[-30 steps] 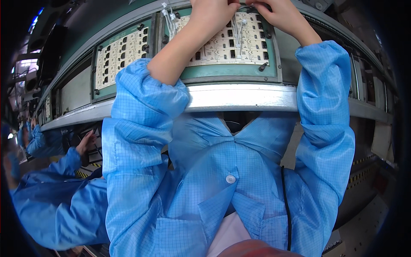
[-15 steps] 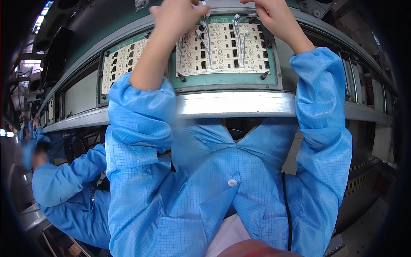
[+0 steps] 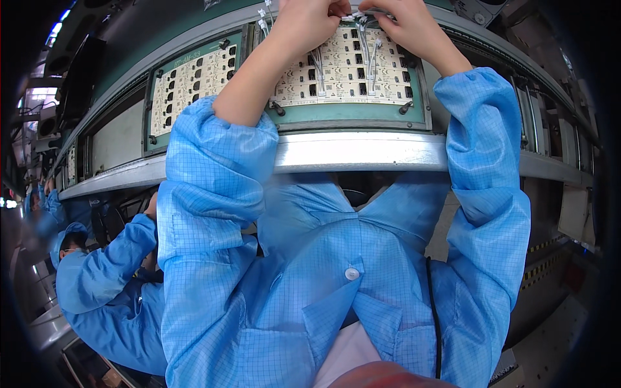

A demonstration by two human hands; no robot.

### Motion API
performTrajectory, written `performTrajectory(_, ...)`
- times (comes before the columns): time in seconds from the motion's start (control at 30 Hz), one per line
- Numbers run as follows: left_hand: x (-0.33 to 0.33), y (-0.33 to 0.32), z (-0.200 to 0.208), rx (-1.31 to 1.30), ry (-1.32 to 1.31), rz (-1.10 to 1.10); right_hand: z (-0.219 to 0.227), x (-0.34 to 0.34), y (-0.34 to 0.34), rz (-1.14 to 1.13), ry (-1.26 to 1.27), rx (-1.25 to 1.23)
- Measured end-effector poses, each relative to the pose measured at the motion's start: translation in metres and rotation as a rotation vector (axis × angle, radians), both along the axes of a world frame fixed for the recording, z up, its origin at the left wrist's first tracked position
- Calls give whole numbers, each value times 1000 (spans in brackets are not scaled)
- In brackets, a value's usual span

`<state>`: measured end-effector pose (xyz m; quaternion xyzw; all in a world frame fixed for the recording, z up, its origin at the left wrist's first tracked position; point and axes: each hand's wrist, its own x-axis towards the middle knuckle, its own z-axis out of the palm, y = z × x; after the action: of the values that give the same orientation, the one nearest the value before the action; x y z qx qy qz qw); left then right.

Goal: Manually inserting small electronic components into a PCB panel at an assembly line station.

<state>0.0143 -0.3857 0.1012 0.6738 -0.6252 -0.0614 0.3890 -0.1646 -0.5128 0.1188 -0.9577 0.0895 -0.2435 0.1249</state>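
Head | wires (image 3: pixel 364 44) on board (image 3: pixel 339 72), between left hand (image 3: pixel 308 23) and right hand (image 3: pixel 414 27), long axis near-to-far | right grip nearer, wires just left of it | both grips' fingers curled; cannot tell whether either grasps a wire

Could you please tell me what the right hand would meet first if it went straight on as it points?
The right hand points leftward, so it would probably meet the white wires near its fingertips, then the left hand, though depth is unclear.
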Motion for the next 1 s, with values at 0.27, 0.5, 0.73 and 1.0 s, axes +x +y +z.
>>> performTrajectory(0.27,0,-1,-6,51,-202,90,-5,3,-3,9,-7,-38)
performTrajectory(0.5,1,-1,-14,-46,-206,104,8,1,6,117,68,-186)
performTrajectory(0.73,-20,11,11,46,-223,105,27,-5,11,103,74,-248)
performTrajectory(1.0,-12,5,27,57,196,14,27,-8,5,188,50,-35)
